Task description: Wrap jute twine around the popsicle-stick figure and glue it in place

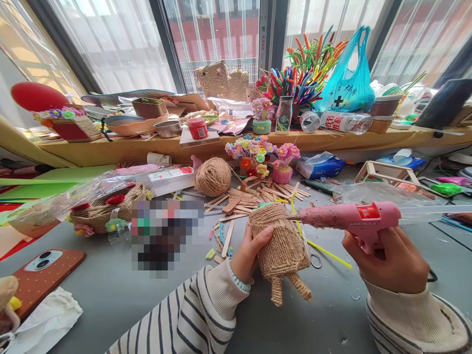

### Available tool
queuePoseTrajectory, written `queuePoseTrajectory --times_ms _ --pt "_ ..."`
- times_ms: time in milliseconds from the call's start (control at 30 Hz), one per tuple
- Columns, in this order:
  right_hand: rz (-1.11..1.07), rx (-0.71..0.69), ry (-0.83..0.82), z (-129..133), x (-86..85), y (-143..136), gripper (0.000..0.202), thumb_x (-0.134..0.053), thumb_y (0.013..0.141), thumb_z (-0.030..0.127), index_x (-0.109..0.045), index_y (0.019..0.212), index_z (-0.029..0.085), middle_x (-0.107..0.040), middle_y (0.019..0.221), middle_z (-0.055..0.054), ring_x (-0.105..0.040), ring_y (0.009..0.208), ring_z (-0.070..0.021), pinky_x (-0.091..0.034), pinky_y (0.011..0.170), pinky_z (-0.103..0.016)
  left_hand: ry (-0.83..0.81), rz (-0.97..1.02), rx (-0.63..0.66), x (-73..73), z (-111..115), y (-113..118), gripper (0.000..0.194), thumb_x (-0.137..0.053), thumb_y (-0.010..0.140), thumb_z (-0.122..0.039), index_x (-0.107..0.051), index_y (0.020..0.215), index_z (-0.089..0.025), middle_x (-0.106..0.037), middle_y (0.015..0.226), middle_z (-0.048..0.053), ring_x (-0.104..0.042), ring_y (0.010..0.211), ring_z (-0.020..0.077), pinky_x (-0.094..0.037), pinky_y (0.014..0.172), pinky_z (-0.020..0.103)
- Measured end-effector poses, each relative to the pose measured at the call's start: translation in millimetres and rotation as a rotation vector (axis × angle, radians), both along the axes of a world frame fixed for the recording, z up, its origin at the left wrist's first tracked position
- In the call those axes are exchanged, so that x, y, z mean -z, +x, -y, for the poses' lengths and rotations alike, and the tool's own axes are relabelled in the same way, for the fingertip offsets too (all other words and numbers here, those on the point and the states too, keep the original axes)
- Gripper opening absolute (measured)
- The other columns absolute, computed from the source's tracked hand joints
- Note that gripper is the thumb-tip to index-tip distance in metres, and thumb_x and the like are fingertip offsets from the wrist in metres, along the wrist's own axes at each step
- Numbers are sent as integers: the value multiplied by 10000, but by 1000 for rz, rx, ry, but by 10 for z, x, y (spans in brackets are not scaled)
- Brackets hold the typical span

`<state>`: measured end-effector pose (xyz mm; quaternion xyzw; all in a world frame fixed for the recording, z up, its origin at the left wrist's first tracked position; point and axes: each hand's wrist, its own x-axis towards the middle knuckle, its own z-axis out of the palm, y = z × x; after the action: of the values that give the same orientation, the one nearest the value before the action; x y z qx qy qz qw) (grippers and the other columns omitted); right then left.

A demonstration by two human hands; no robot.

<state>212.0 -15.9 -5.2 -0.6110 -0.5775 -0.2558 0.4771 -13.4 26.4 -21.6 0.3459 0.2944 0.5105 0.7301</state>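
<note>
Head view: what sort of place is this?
Probably a craft workspace by a window: the right hand holds a pink glue gun, with a ball of twine and wooden craft sticks on the table.

Scissors and a yellow stem obstruct passage between the hands.

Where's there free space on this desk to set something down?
Two patches: between the phone and left sleeve, and between the twine-wrapped piece and right sleeve, bar small scraps. It's crowded around the craft sticks and twine ball, and along the window ledge.
</note>
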Motion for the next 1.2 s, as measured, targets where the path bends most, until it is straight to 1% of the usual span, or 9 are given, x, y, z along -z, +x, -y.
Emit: queuePoseTrajectory --times_ms 67,133,200,333,433,600,833,1100,1200 --pt "36 -6 18 11 -14 -57 241 -553 777 321 -429 590 234 -419 506 39 -331 409 -83 -261 387 -245 8 11 5 10 -3 1 628 -798 636 -447 -586 1167 -189 -681 1200 107 -578 1211 348 -478 1023 460" --pt "88 -48 12 15 -19 -69 268 -565 777 299 -390 585 235 -369 499 53 -298 404 -76 -254 383 -236 10 18 15 15 -5 2 609 -797 633 -454 -594 1143 -189 -685 1193 107 -589 1196 352 -494 1005 461" --pt "98 -39 19 17 -19 -67 275 -579 777 287 -385 589 233 -343 502 60 -292 409 -74 -258 390 -232 8 22 15 11 -4 5 584 -798 632 -453 -603 1115 -188 -686 1196 107 -585 1203 353 -494 1009 457" --pt "84 26 48 25 -8 -104 261 -572 817 284 -410 620 230 -391 543 49 -325 440 -82 -281 433 -246 -15 16 6 -38 6 7 564 -817 600 -464 -625 1044 -176 -689 1192 113 -576 1212 366 -492 1012 460" --pt "119 27 53 31 4 -139 244 -560 843 265 -414 650 232 -443 571 37 -390 461 -93 -314 459 -251 -44 -4 5 -112 22 3 563 -834 564 -479 -645 987 -158 -671 1233 125 -550 1242 378 -488 1019 445" --pt "148 48 53 31 8 -139 211 -556 848 246 -433 678 232 -486 593 28 -421 464 -98 -338 474 -252 -42 -32 13 -196 44 -4 514 -817 587 -484 -678 945 -142 -633 1304 135 -517 1280 373 -481 1024 418" --pt "182 35 73 19 -9 -124 241 -544 853 239 -408 654 234 -456 567 38 -410 460 -92 -349 482 -246 -43 -51 11 -172 50 -15 463 -784 626 -485 -692 936 -154 -714 1132 127 -508 1287 371 -505 983 444" --pt "144 38 89 8 -11 -138 200 -577 803 213 -463 639 220 -505 576 31 -427 453 -90 -336 480 -251 -63 -38 19 -177 52 -16 480 -801 600 -492 -685 919 -153 -662 1234 130 -491 1296 368 -483 1016 429" --pt "171 26 95 -1 -13 -130 201 -572 817 221 -465 648 210 -502 585 35 -416 456 -80 -339 483 -240 -67 -39 16 -168 49 -12 518 -808 591 -497 -677 948 -145 -652 1242 133 -507 1279 360 -482 1018 418"
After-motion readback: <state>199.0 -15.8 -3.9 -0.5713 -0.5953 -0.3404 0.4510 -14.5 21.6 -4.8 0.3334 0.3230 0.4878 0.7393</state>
